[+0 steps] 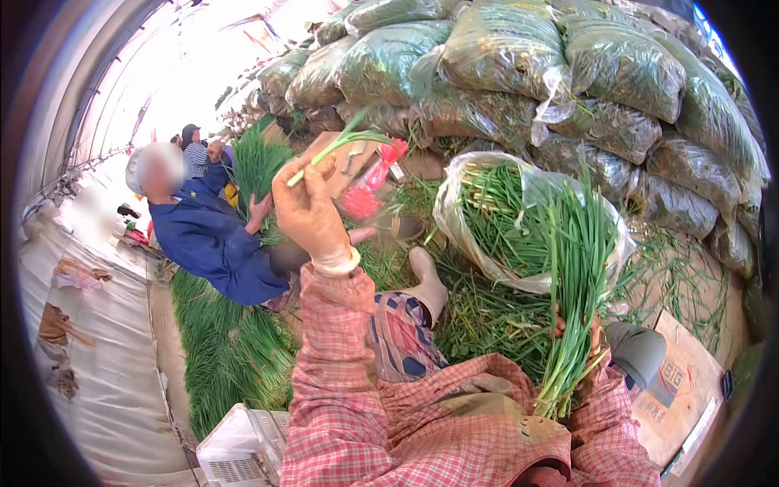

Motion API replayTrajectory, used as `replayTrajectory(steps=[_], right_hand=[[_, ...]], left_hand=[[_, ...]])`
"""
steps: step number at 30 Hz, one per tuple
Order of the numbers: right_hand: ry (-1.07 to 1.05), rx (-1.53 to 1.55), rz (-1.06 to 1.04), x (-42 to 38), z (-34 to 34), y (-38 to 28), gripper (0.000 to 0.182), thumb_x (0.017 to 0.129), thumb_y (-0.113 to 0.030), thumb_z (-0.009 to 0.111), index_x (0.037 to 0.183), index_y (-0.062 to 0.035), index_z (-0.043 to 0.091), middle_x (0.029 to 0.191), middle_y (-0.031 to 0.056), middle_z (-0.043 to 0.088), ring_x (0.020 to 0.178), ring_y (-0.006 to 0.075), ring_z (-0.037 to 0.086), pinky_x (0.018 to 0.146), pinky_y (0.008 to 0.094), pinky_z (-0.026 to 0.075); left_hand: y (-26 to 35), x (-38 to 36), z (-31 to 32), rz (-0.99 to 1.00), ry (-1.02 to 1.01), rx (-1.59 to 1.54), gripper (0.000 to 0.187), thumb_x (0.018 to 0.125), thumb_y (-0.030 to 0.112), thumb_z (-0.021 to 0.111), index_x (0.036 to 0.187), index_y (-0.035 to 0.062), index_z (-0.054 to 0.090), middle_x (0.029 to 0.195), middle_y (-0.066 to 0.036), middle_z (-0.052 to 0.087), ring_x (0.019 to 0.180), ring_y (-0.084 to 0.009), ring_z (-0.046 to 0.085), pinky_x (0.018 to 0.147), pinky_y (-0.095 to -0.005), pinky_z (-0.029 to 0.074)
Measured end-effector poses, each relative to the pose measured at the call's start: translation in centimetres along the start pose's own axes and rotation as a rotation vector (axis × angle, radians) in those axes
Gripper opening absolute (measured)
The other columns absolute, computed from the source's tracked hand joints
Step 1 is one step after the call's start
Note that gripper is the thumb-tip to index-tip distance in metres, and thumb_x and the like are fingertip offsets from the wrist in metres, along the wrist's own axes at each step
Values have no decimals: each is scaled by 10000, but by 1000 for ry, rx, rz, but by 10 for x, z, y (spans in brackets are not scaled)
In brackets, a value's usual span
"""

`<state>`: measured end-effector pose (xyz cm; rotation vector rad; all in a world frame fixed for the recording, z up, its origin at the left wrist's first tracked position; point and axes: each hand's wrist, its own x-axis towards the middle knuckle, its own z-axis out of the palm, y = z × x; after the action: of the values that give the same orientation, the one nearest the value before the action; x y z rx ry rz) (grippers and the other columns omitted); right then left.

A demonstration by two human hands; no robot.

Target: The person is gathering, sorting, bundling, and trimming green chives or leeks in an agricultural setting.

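My left hand (310, 207), in a pale glove, is raised at the centre left with its fingertips pinched on a bent green chive stalk (337, 146). At the right my right hand (596, 333) is wrapped round a thick bunch of long chives (572, 276); the leaves cover most of the hand. The bunch stands nearly upright, pale stem ends down by my lap, leaf tips up beside an open clear plastic bag (458, 219). Cut greens (499, 195) fill that bag.
Stuffed clear bags (503, 49) are stacked along the back and right. A co-worker in blue (215, 243) sits at the left holding chives. Chives (235, 349) lie on the floor near a white crate (243, 446). Red plastic ties (361, 201) hang ahead; flattened cardboard (673, 381) is at right.
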<state>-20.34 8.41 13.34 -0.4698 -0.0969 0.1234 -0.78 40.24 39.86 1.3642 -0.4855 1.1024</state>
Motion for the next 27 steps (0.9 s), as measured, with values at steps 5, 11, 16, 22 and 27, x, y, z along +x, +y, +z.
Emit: replayTrajectory(steps=[5, 11, 16, 22, 27], right_hand=[[-319, 28, 38, 28, 12, -4, 912, 557, -133, 758, 1296, 28, 248, 1143, 140, 461, 818, 200, 511, 651, 328, 452], [-935, 284, 42, 94, 53, 22, 1309, 304, -119, 863, 1350, -6, 85, 1364, 148, 183, 1117, 224, 377, 892, 363, 386], [-199, 121, -44, 52, 99, 31, 850, 726, -397, 608, 1339, 7, 180, 1373, 195, 226, 1267, 297, 252, 1007, 422, 292], [-307, 413, -94, 36, 98, 34, 752, 773, -387, 567, 1307, 33, 246, 1321, 262, 274, 1043, 276, 417, 848, 412, 368], [-406, 135, -79, 38, 86, 20, 528, 753, -341, 599, 1138, -25, 424, 941, 117, 451, 668, 150, 425, 586, 260, 317]], left_hand=[[22, -30, -1, 24, -14, 198, 135, 838, -10, 471, 971, -22, 482, 856, -156, 608, 808, -235, 620, 743, -324, 503], [59, -137, 7, 154, -603, 219, 269, 731, -25, 588, 996, -3, 548, 966, -180, 601, 896, -307, 603, 772, -337, 488], [86, -221, 0, 292, -1007, 61, 303, 689, -8, 621, 971, -7, 508, 909, -165, 587, 957, -330, 560, 767, -384, 498], [95, -237, -16, 247, -1019, -26, 342, 687, 49, 645, 996, 28, 499, 824, -113, 595, 835, -286, 564, 653, -382, 465], [82, -217, -26, -358, -1296, -306, 512, 651, 104, 727, 1100, 27, 494, 998, -129, 574, 912, -252, 557, 783, -349, 448]])
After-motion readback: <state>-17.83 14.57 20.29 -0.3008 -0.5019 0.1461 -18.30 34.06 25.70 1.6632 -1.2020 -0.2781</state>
